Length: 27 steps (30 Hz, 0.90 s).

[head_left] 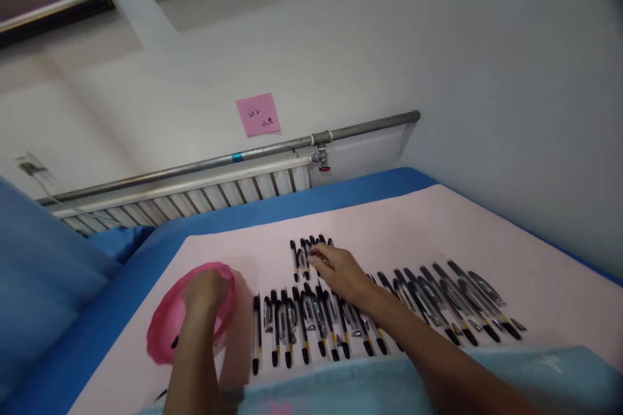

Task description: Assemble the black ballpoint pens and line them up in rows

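Pink basin, one; wavy rim, shallow, standing at the left of the pale pink surface. Contents: a small dark piece at the near side, too little of it showing to identify; remainder of the interior partly covered by hand and forearm.

Left hand: lowered into the basin, back uppermost, fingers bent down and out of sight. Whether it grasps anything cannot be told.

Right hand: at the upper group of pens, fingers curled, thumb and fingertips close together beside the pens. Whether one is pinched cannot be made out.

Upper group of pens: several, short cluster, black-ended, lying side by side, partly hidden by the right hand.

Lower row of pens: many, laid roughly parallel in a long line to the right of the basin, passing beneath the right forearm; black ends, clear barrels, some yellow-orange bands. Clear pieces and small pointed tips lie among them.

Blue cloth: bordering the surface along its far edge.
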Tool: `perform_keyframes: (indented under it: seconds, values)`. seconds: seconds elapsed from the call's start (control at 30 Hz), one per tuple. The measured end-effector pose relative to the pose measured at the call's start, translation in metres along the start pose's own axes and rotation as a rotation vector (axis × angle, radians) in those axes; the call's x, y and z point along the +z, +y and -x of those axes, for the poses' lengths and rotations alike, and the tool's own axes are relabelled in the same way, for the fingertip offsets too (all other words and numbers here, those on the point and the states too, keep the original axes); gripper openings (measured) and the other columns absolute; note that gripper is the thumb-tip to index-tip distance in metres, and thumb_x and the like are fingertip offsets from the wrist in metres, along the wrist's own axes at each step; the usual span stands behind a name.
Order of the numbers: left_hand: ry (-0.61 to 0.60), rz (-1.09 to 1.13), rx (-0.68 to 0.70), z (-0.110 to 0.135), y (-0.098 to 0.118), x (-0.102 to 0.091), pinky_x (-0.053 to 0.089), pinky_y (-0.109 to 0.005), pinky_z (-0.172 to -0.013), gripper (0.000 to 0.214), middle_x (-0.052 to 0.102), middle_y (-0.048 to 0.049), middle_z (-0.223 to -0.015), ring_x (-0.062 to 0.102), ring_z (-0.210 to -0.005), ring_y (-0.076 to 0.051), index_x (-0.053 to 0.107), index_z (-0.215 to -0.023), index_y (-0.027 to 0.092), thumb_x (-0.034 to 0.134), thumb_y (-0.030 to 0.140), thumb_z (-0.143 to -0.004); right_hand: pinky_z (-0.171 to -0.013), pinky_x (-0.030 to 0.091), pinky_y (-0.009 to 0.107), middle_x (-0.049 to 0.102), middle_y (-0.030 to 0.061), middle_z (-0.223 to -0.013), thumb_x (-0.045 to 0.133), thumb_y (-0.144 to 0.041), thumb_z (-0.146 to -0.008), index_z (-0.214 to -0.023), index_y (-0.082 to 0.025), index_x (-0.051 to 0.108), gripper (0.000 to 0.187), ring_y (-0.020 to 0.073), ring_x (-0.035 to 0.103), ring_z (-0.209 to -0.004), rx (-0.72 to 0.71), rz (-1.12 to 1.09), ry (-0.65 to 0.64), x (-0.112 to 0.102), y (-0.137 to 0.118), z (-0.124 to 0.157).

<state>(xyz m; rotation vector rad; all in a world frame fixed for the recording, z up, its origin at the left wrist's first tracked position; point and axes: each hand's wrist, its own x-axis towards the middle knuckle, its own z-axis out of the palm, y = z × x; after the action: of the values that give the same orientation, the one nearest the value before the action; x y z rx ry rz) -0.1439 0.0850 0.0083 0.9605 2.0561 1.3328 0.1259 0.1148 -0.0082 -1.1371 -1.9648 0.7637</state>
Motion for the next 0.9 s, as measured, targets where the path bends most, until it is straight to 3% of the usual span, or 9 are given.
perform_keyframes:
  seconds: [0.13, 0.2, 0.3, 0.4, 0.6, 0.7, 0.9]
  values:
    - [-0.069, -0.157, 0.195, 0.023, 0.016, 0.051, 0.034, -0.033, -0.079, 0.013, 0.052, -0.0042, -0.068, 0.05, -0.092, -0.027, 0.055, -0.056, 0.019, 0.067, 0.017, -0.054, -0.061, 0.038, 0.024, 0.061, 0.0017, -0.07, 0.044, -0.03, -0.082, -0.083, -0.017, 0.06, 0.02, 0.0141, 0.055, -0.066, 0.02, 0.011, 0.03, -0.004, 0.001, -0.002]
    - [-0.137, -0.218, 0.258, 0.037, 0.017, 0.079, 0.035, -0.032, -0.078, 0.015, 0.054, -0.0056, -0.07, 0.052, -0.085, -0.026, 0.055, -0.057, 0.019, 0.07, 0.021, -0.052, -0.061, 0.038, 0.024, 0.061, 0.0017, -0.07, 0.045, -0.029, -0.081, -0.083, -0.017, 0.06, 0.019, 0.0142, 0.055, -0.066, 0.023, 0.017, 0.039, -0.006, 0.001, -0.002]
    - [-0.247, -0.555, 0.363, 0.052, 0.011, 0.106, 0.036, -0.034, -0.074, 0.015, 0.056, -0.0106, -0.072, 0.054, -0.079, -0.027, 0.054, -0.06, 0.019, 0.061, 0.031, -0.064, -0.06, 0.038, 0.023, 0.062, 0.0014, -0.068, 0.045, -0.028, -0.081, -0.083, -0.017, 0.06, 0.018, 0.0138, 0.054, -0.065, 0.021, 0.038, 0.046, -0.007, 0.002, -0.003]
    - [-0.267, -0.66, 0.355, 0.053, 0.003, 0.112, 0.036, -0.035, -0.072, 0.015, 0.059, -0.0128, -0.073, 0.056, -0.079, -0.027, 0.055, -0.062, 0.017, 0.056, 0.032, -0.068, -0.061, 0.038, 0.023, 0.062, 0.0014, -0.07, 0.046, -0.026, -0.08, -0.084, -0.017, 0.061, 0.017, 0.0134, 0.054, -0.065, 0.017, 0.055, 0.049, -0.006, 0.003, -0.003]
    - [-0.223, -0.684, 0.325, 0.041, 0.004, 0.103, 0.037, -0.035, -0.071, 0.015, 0.062, -0.0162, -0.077, 0.057, -0.08, -0.027, 0.058, -0.069, 0.012, 0.049, 0.025, -0.071, -0.062, 0.039, 0.023, 0.063, 0.0024, -0.073, 0.046, -0.023, -0.079, -0.084, -0.018, 0.061, 0.017, 0.0137, 0.055, -0.068, 0.019, 0.05, 0.032, -0.006, 0.004, -0.003]
    - [-0.228, -0.616, 0.354, 0.047, 0.011, 0.103, 0.038, -0.03, -0.067, 0.019, 0.062, -0.0106, -0.077, 0.057, -0.075, -0.021, 0.057, -0.075, 0.014, 0.046, 0.029, -0.074, -0.059, 0.04, 0.023, 0.061, 0.0018, -0.069, 0.047, -0.025, -0.078, -0.083, -0.017, 0.06, 0.016, 0.0134, 0.056, -0.063, 0.112, -0.066, 0.024, -0.004, 0.001, -0.003]
    - [-0.412, -0.316, 0.686, 0.075, 0.024, 0.116, 0.036, -0.025, -0.058, 0.016, 0.055, -0.0019, -0.068, 0.05, -0.063, -0.014, 0.054, -0.069, 0.018, 0.048, 0.032, -0.074, -0.038, 0.032, 0.02, 0.047, -0.0059, -0.047, 0.042, -0.031, -0.079, -0.078, -0.018, 0.052, 0.016, 0.0086, 0.042, -0.037, 0.368, -0.485, 0.043, 0.003, 0.0, -0.005]
